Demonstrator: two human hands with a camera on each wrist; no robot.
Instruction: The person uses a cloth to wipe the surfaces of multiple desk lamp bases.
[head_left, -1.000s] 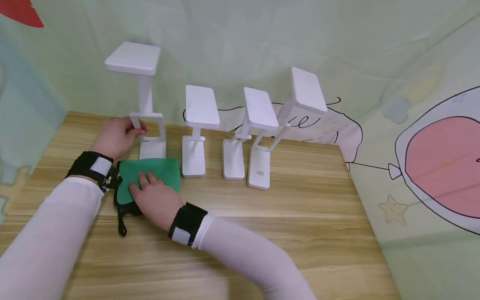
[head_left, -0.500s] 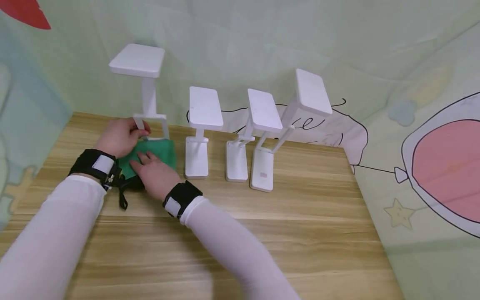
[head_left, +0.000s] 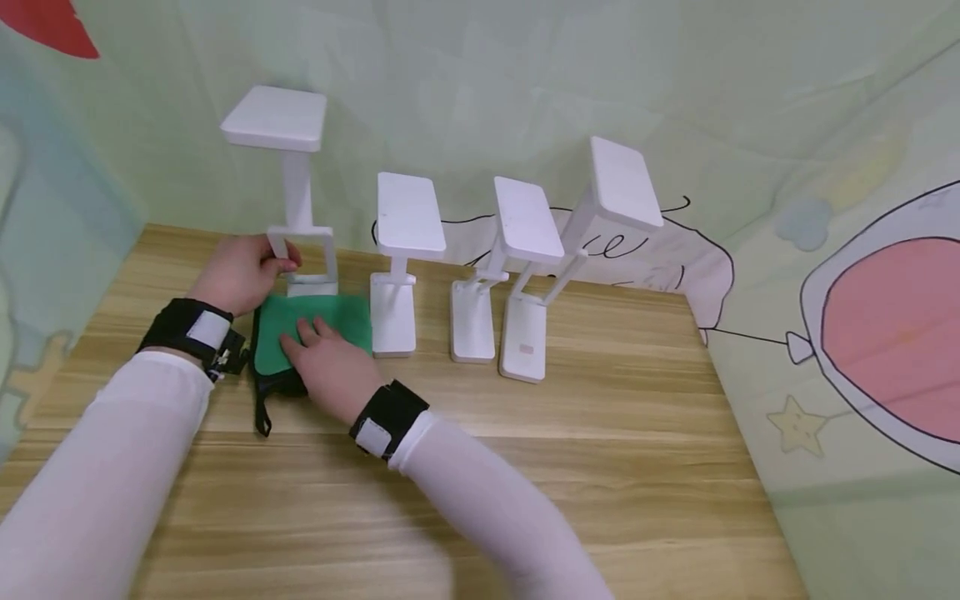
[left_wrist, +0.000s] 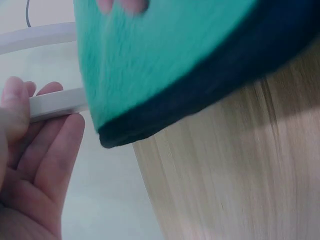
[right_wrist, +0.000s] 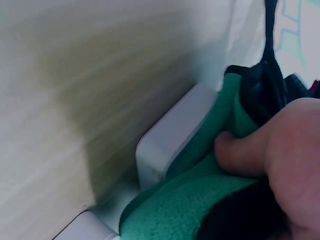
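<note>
In the head view, my left hand (head_left: pixel 234 273) pinches the lower arm of the tall white folding desk lamp (head_left: pixel 277 118) at the far left. The left wrist view shows thumb and fingers on the flat white bar (left_wrist: pixel 59 103). A green cloth (head_left: pixel 347 320) with a black edge and hanging loop covers most of that lamp's base. My right hand (head_left: pixel 339 375) lies over the cloth, fingers spread on top. In the right wrist view its thumb (right_wrist: pixel 242 152) presses into a cloth fold beside the white base (right_wrist: pixel 172 132). Cloth covers the base's front part.
To the right stand three more white lamps: one close to the cloth (head_left: pixel 408 212), one in the middle (head_left: pixel 527 218), and a taller one (head_left: pixel 622 179). They share the wooden table (head_left: pixel 585 467). A printed fabric backdrop (head_left: pixel 465 75) hangs behind and beside it.
The right hand and cloth slid up toward the back of the lamp base, then came back down and right. My left hand kept its grip on the lamp arm.
</note>
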